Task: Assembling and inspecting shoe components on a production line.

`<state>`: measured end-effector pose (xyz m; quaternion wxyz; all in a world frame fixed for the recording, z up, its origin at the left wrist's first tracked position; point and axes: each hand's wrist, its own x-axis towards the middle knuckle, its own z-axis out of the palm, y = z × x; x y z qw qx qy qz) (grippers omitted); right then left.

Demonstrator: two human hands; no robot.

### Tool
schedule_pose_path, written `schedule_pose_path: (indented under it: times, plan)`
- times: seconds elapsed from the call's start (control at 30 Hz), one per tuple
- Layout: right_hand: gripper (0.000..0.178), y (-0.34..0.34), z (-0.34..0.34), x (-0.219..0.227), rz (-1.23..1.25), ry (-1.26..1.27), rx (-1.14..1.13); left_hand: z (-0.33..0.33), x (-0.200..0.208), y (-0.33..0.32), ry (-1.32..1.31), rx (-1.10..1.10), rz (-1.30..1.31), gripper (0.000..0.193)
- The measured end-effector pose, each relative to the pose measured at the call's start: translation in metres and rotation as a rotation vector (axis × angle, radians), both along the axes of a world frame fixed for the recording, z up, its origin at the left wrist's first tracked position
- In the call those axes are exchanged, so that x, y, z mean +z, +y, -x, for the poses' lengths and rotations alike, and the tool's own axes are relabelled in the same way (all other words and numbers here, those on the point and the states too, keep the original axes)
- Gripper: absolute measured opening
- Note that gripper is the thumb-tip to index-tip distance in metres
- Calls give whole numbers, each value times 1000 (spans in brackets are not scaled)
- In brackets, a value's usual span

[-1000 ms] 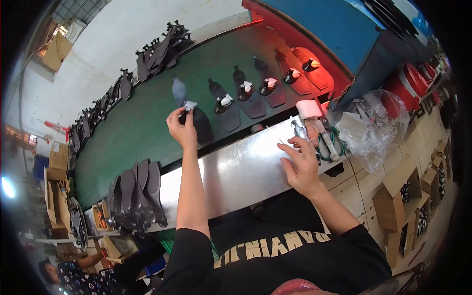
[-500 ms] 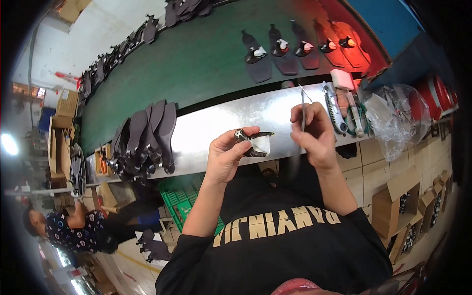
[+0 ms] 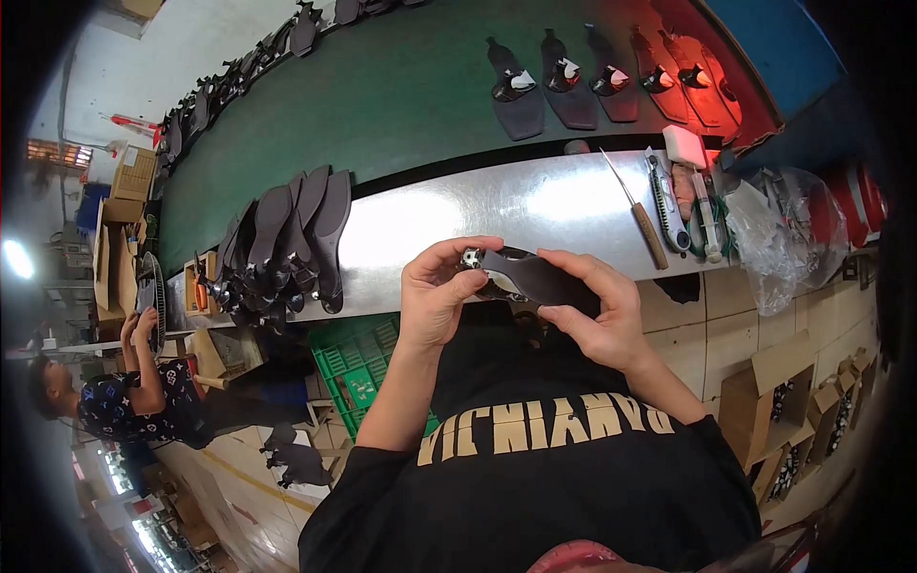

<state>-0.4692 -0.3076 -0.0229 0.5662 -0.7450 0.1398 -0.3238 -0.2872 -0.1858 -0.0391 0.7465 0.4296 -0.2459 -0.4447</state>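
Over the near edge of the metal ledge, my left hand [image 3: 441, 286] pinches a glossy black strap piece [image 3: 471, 258] with a pale lining, its thumb in front and fingers behind. My right hand [image 3: 600, 310] grips the broad end of a dark shoe sole [image 3: 544, 282], thumb below and fingers above. The sole's narrow end meets the strap piece between my hands; whether they are joined I cannot tell. To the right on the ledge lies an awl [image 3: 645, 224] with a wooden handle, untouched.
Dark soles [image 3: 272, 229] are piled left on the metal ledge [image 3: 401, 229]. Sandals [image 3: 516, 105] stand in a row on the green belt [image 3: 401, 115], some under red light. A utility knife [image 3: 667, 205] and plastic bag [image 3: 774, 239] lie right. A person [image 3: 143, 392] works at far left.
My right hand has come left toward my left hand. A thin, blurred thing showed at it before; now it holds the sole broadside against the strap piece. The view has shifted slightly.
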Motion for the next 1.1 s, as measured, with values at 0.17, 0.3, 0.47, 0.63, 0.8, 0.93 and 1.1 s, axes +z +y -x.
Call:
schedule_pose_path:
  times: [0.17,0.3,0.47,0.63,0.8,0.93,1.1]
  plan:
    - [47,-1,1,-3,-16,-8,0,1,0,-3,-12,-4,-2,33]
    - [47,-1,0,-4,-30,-10,11,3,1,-2,-3,-8,-14,34]
    - [45,-1,0,-4,-35,-7,16,2,1,-2,-12,-4,-24,34]
    - [45,-3,1,-6,-38,7,33,1,1,-1,-25,-9,-47,34]
    - [45,-4,2,-3,-30,46,46,1,2,0,-75,-22,-49,34]
    - [44,-5,2,-2,71,46,20,-2,-4,2,-114,-38,-37,33]
    - [44,-8,1,1,171,52,21,-7,-9,3,-246,-112,29,36]
